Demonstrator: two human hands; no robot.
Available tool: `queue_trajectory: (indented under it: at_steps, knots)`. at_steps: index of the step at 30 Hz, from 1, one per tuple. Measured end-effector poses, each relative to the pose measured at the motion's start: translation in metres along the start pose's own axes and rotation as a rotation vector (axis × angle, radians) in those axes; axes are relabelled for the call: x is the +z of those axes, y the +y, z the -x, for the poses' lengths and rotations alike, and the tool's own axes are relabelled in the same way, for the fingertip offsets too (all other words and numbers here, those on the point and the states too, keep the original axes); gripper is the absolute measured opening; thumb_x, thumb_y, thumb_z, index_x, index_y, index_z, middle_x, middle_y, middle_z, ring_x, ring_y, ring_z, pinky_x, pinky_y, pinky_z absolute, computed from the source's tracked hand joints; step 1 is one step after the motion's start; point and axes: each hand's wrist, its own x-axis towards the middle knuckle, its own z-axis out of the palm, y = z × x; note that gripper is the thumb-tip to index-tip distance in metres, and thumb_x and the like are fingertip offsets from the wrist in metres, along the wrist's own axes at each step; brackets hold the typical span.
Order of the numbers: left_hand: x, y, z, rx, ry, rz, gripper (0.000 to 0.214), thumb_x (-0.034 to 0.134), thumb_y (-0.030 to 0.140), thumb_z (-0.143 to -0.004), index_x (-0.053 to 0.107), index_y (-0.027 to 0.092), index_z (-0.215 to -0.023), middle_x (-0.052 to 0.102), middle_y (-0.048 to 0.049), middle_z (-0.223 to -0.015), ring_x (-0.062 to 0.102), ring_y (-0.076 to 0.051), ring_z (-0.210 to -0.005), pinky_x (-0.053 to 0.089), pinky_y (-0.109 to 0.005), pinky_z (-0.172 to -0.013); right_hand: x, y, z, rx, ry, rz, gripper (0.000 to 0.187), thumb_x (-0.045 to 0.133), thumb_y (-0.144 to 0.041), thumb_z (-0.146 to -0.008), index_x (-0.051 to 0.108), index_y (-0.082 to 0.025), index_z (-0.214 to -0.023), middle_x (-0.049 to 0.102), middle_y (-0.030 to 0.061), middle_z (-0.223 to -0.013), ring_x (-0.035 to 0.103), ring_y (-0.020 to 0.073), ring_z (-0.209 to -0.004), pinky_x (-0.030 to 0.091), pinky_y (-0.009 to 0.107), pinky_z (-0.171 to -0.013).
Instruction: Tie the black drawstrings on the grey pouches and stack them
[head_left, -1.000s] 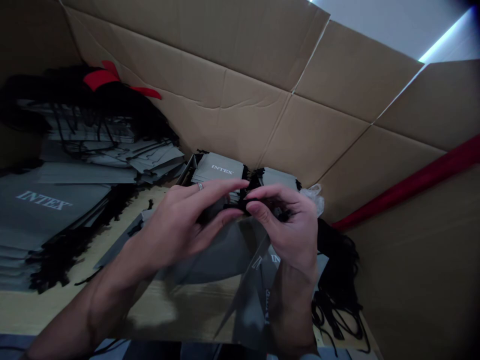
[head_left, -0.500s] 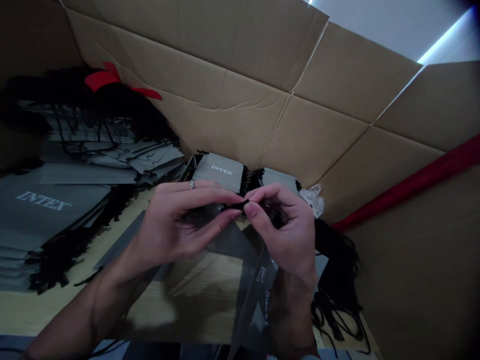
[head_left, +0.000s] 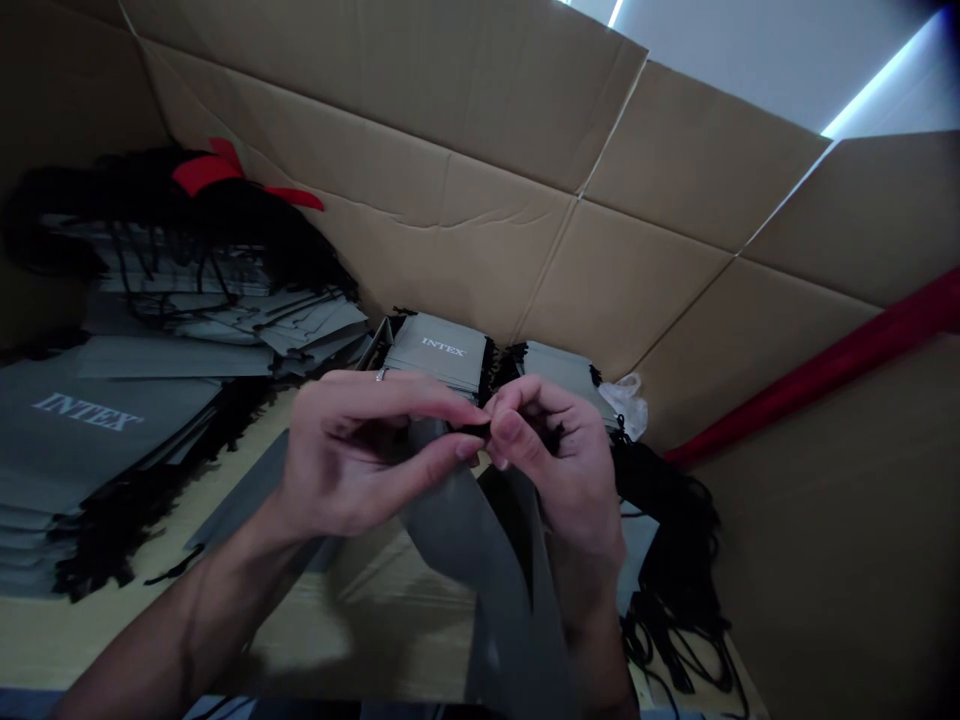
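Observation:
A short length of black cord is pinched between my two hands, which meet at the fingertips. My left hand, with a ring on one finger, grips it between thumb and forefinger. On the other side, my right hand is closed on the cord with thumb and bent fingers. Below them hangs a grey drawstring bag, its mouth gaping on a dark inside. How the cord runs into the bag is hidden by my fingers.
At left lie stacked grey INTEX bags and a pile of black cords with a red strip. More INTEX bags stand at the back. Black cords hang at right, near a clear plastic bag. Cardboard walls enclose the table.
Both hands have shifted slightly lower in view, fingertips still together on the cord. The hanging grey bag has turned and spread, so its gaping mouth shows and its lettering no longer does.

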Motion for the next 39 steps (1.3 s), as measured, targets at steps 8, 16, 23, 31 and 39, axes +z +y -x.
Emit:
queue_trajectory:
  at_steps: [8, 16, 23, 31, 39]
  knots:
    - [-0.001, 0.001, 0.003, -0.159, 0.022, -0.032, 0.012, 0.091, 0.020, -0.093, 0.088, 0.023, -0.105, 0.088, 0.0001, -0.089, 0.081, -0.015, -0.071, 0.064, -0.022, -0.064, 0.000, -0.004, 0.001, -0.063, 0.130, 0.174, 0.021, 0.096, -0.037, -0.093, 0.080, -0.023, -0.097, 0.080, 0.0005, -0.086, 0.071, 0.0133, -0.070, 0.060, 0.025, -0.066]
    - [-0.003, 0.000, -0.002, -0.126, 0.022, -0.121, 0.005, 0.088, 0.025, -0.098, 0.090, 0.024, -0.103, 0.090, 0.0004, -0.093, 0.082, -0.013, -0.072, 0.064, -0.019, -0.067, -0.001, -0.011, 0.004, -0.117, 0.124, 0.308, 0.019, 0.091, -0.039, -0.097, 0.081, -0.025, -0.105, 0.082, 0.0012, -0.090, 0.074, 0.0154, -0.075, 0.061, 0.027, -0.068]
    - [-0.004, -0.005, -0.003, -0.037, -0.023, -0.179, 0.006, 0.083, 0.024, -0.102, 0.087, 0.023, -0.106, 0.089, -0.0019, -0.095, 0.082, -0.015, -0.079, 0.065, -0.023, -0.076, -0.013, -0.013, 0.005, -0.053, 0.120, 0.260, 0.026, 0.071, -0.043, -0.110, 0.080, -0.022, -0.097, 0.076, 0.0037, -0.094, 0.067, 0.0179, -0.085, 0.051, 0.029, -0.072]
    - [-0.006, -0.004, -0.004, 0.000, -0.075, -0.249, 0.008, 0.078, 0.020, -0.105, 0.084, 0.023, -0.110, 0.088, -0.0004, -0.098, 0.082, -0.014, -0.084, 0.063, -0.022, -0.080, -0.023, -0.024, 0.009, -0.061, 0.068, 0.442, 0.026, 0.063, -0.034, -0.116, 0.077, -0.023, -0.097, 0.074, 0.0020, -0.101, 0.066, 0.0175, -0.096, 0.049, 0.030, -0.084]
    - [-0.007, -0.003, 0.001, 0.023, -0.122, -0.329, 0.012, 0.073, 0.020, -0.109, 0.081, 0.026, -0.116, 0.084, 0.0005, -0.099, 0.079, -0.013, -0.084, 0.061, -0.023, -0.079, -0.016, -0.021, 0.008, -0.139, 0.084, 0.678, 0.024, 0.067, -0.040, -0.115, 0.081, -0.024, -0.104, 0.078, -0.0024, -0.093, 0.068, 0.0125, -0.083, 0.051, 0.025, -0.075]
